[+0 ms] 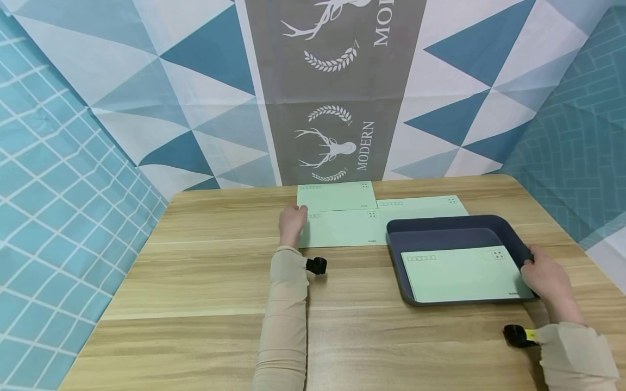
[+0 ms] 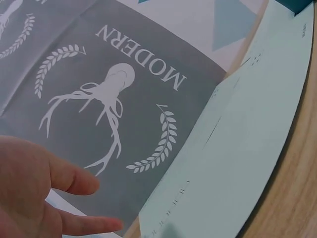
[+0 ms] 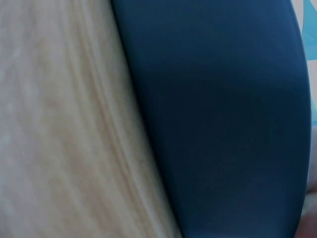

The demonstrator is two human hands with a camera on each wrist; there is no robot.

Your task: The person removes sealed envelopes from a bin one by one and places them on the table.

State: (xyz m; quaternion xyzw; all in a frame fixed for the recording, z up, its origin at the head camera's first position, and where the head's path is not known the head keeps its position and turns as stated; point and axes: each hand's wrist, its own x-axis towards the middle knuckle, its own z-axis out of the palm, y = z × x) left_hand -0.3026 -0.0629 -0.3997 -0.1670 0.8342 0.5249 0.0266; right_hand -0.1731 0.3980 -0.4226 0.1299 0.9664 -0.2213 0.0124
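Note:
In the head view my left hand [image 1: 292, 221] is at the left ends of two pale green envelopes, an upper one [image 1: 337, 196] and a lower one [image 1: 344, 231]. The left wrist view shows the thumb and a finger of this hand [image 2: 34, 193] extended and apart, nothing between them. A third envelope [image 1: 420, 206] lies to their right, partly covered by the dark blue tray [image 1: 440, 237]. My right hand [image 1: 548, 278] grips the tray's right rim. Inside the tray lie green envelopes, the top one [image 1: 457, 276] face up. The tray's outer wall [image 3: 218, 119] fills much of the right wrist view.
Everything lies on a wood-grain table [image 1: 205, 282]. A patterned cloth wall [image 1: 332, 81] stands right behind its back edge, and a blue tiled-pattern cloth [image 1: 58, 179] hangs on the left. Black wrist cameras [image 1: 319, 265] are strapped at both sleeves.

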